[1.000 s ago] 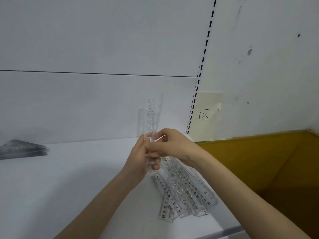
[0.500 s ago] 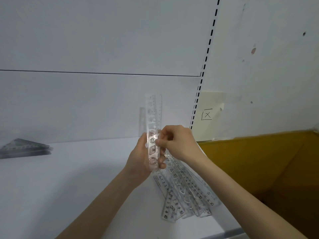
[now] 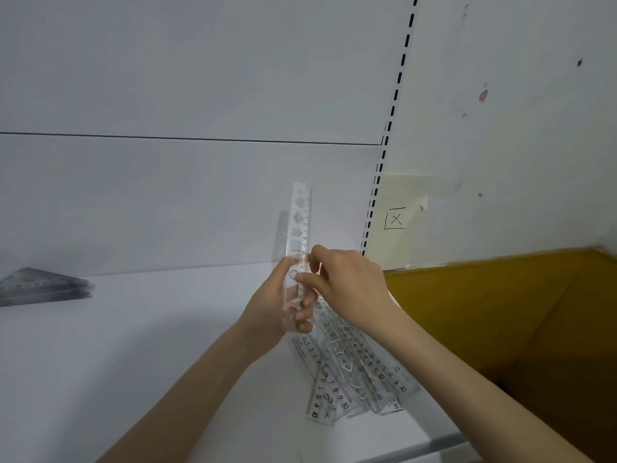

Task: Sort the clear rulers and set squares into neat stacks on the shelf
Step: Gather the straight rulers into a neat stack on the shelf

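The plain white back panel (image 3: 167, 195) fills most of the view. Below it runs the flat white shelf (image 3: 133, 362), bounded on the right by a black-slotted white upright (image 3: 394, 105). Beyond the upright stands an open mustard-yellow cardboard box (image 3: 500, 312). The loose fan of clear plastic rulers (image 3: 354, 379) lies on the shelf near its front right corner. Their long axes splay from under the hands toward the near edge, so they are not yet squared up. Well apart, at the far left against the back panel, sits a low grey-looking stack of clear triangular set squares (image 3: 40, 287). Above the fan, a clear stencil ruler with cut-out shapes (image 3: 300, 215) is held off the shelf, its long axis almost upright and its top end reaching up in front of the back panel. Whether one ruler or several are held together cannot be told. The left hand (image 3: 273, 312) has its grip wrapped round the ruler's lower part, fingers curled across the front. The right hand (image 3: 347, 285) pinches the ruler's right edge near mid-length between thumb and forefinger. The fan lies directly beneath the right wrist, so that hand is judged the nearer for taking another ruler. The upright ruler would need to be tipped flat to match a stack. A small cream paper note with a boxed X (image 3: 395, 218) is stuck beside the upright.
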{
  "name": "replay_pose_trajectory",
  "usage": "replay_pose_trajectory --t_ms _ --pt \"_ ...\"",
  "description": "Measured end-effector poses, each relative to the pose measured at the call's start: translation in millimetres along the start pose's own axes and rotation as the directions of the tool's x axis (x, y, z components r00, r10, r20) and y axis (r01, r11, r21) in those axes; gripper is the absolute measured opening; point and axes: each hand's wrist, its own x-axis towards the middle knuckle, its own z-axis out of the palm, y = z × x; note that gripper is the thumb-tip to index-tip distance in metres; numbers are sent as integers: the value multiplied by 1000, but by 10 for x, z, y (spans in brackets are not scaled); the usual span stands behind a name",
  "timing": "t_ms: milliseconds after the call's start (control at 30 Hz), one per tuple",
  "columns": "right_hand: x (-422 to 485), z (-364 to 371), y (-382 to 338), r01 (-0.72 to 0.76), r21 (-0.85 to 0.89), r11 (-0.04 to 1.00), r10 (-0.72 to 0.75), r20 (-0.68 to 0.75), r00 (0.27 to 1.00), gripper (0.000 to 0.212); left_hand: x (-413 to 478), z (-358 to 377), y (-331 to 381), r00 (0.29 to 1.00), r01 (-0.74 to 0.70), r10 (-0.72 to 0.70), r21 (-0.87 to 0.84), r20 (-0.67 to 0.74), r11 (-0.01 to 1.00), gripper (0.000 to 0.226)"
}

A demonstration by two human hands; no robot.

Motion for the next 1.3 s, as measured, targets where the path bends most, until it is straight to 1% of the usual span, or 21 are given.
replay_pose_trajectory --t_ms 33,100,133,167,200,233,267,300,333,467,533,600,700,733,800,900,967,1033,1100,1200,1300 --pt "-7 11 32 -11 41 999 11 -5 1000 38 10 -7 -9 1000 -11 11 -2 -6 1000 38" --pt "-28 11 146 -62 198 978 65 -9 998 36 29 -26 -35 997 -69 70 10 -22 998 38" --pt "-50 6 227 -88 227 970 89 4 996 35 33 -27 -39 995 -94 94 10 -30 996 37" --pt "-83 -4 303 -115 203 972 107 50 993 36 40 -33 -38 994 -106 106 6 -40 994 35" --pt "-126 -14 362 -146 151 978 126 137 983 39 49 -35 -34 993 -109 109 2 -51 994 32" --pt "-168 -16 402 -180 77 981 156 251 955 45 59 -39 -31 992 -110 110 1 -65 994 30" --pt "-208 -18 420 -208 0 978 194 359 913 52 71 -45 -32 991 -106 105 -2 -76 994 27" --pt "-238 -20 424 -224 -51 973 224 436 871 57 80 -50 -38 992 -99 98 -12 -81 995 27" --pt "-261 -28 422 -240 -50 969 235 475 848 58 90 -51 -47 993 -90 87 -31 -84 995 29" --pt "-280 -74 499 -358 132 924 260 469 844 37 101 -55 -75 993 -80 71 -97 -89 992 32" --pt "-277 -80 547 -427 199 882 288 490 823 26 101 -59 -74 993 -80 68 -119 -100 990 32" --pt "-289 -72 608 -519 286 805 323 524 788 17 102 -55 -74 993 -72 59 -125 -107 989 30" --pt "-321 -115 698 -620 449 643 327 571 753 6 98 -39 -70 994 -62 47 -153 -99 986 32" --pt "-327 -146 711 -628 514 584 305 578 757 5 95 -38 -65 994 -63 48 -160 -96 985 33" --pt "-324 -228 698 -605 631 486 257 559 789 5 93 -41 -57 994 -71 57 -162 -93 984 33" --pt "-286 -378 626 -528 752 395 231 475 849 5 82 -39 -65 994 -86 73 -159 -86 984 35" --pt "-257 -470 565 -474 801 365 208 426 880 4 64 -30 -81 994 -91 79 -160 -77 983 35" --pt "-235 -532 499 -429 829 360 182 388 903 4 46 -11 -101 995 -85 76 -151 -65 985 34" --pt "-220 -571 428 -401 847 347 168 365 916 2 27 20 -104 997 -69 63 -132 -50 989 32" --pt "-192 -596 354 -369 871 324 156 336 929 5 29 51 -96 998 -50 46 -115 -39 992 31" --pt "-169 -614 313 -347 887 303 145 317 937 4 4 72 -68 997 -64 60 -99 -48 993 32"
